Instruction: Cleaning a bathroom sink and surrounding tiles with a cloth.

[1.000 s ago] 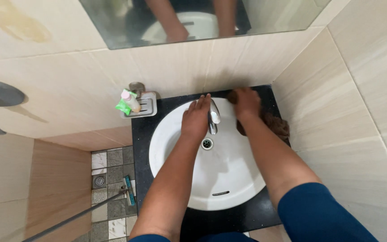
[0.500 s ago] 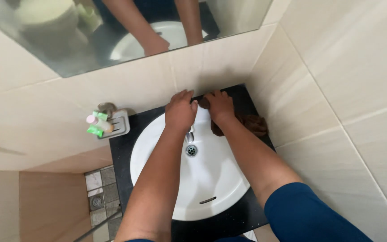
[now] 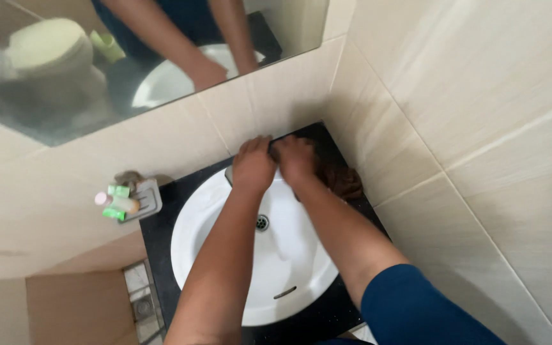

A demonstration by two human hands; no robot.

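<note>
My left hand (image 3: pixel 253 166) lies closed over the tap at the back rim of the round white basin (image 3: pixel 212 255); only a grey bit of the tap (image 3: pixel 228 174) shows beside it. Close on its right, my right hand (image 3: pixel 296 161) presses down on a brown cloth (image 3: pixel 343 182), which is bunched on the black counter (image 3: pixel 161 223) in the corner by the wall. Both forearms reach across the basin, over the metal drain (image 3: pixel 262 222).
A small wall rack (image 3: pixel 145 199) left of the basin holds green and pink little bottles (image 3: pixel 115 201). A mirror (image 3: pixel 65 76) hangs above and reflects both arms. Beige tiled walls close in behind and on the right. Patterned floor tiles (image 3: pixel 138 294) show at lower left.
The view has tilted up and shifted, so more mirror shows. My hands have drawn together at the back of the basin; the left now hides the tap, and the right has slid left with the cloth.
</note>
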